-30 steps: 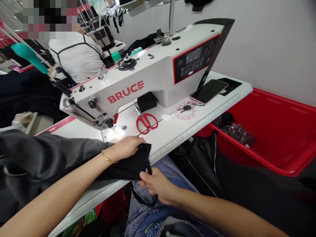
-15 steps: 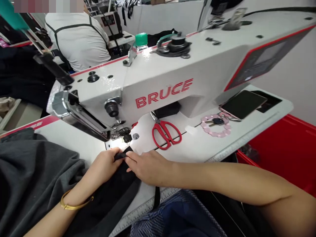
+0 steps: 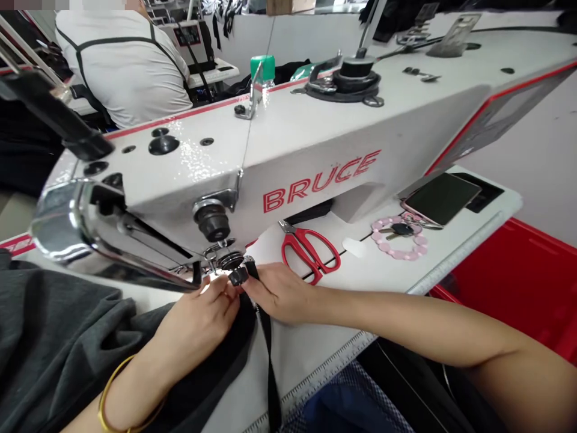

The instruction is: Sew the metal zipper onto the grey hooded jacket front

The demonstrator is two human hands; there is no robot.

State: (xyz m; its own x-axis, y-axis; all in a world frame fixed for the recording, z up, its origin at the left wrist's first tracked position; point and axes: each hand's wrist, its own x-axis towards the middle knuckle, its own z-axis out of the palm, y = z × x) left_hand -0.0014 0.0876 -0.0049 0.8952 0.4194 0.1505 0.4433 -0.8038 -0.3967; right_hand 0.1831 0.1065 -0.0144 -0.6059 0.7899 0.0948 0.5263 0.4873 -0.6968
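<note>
My left hand [image 3: 201, 322], with a gold bangle on the wrist, has its fingers bent together on dark fabric [image 3: 220, 367] beside the needle area of the sewing machine [image 3: 311, 132]. Its fingertips are partly hidden by the machine's head and a black knob [image 3: 238, 276]. Close to its right, my right hand [image 3: 282, 291] pinches a narrow black strip [image 3: 270, 376] between thumb and fingers. From there the strip hangs down over the table's front edge. A dark grey garment [image 3: 58, 349] is bunched at the left, under and beside my left forearm.
Red-handled scissors [image 3: 322, 243] lie just behind my right wrist. Farther right are a pink beaded ring with keys [image 3: 399, 237] and a phone [image 3: 442, 197]. A ruler strip [image 3: 333, 364] edges the table, with a red bin [image 3: 509, 288] beyond it. Another person [image 3: 121, 66] sits behind the machine.
Both hands have moved nearer the needle area, and my view has come closer to the machine. The black strip now shows running down from my right hand.
</note>
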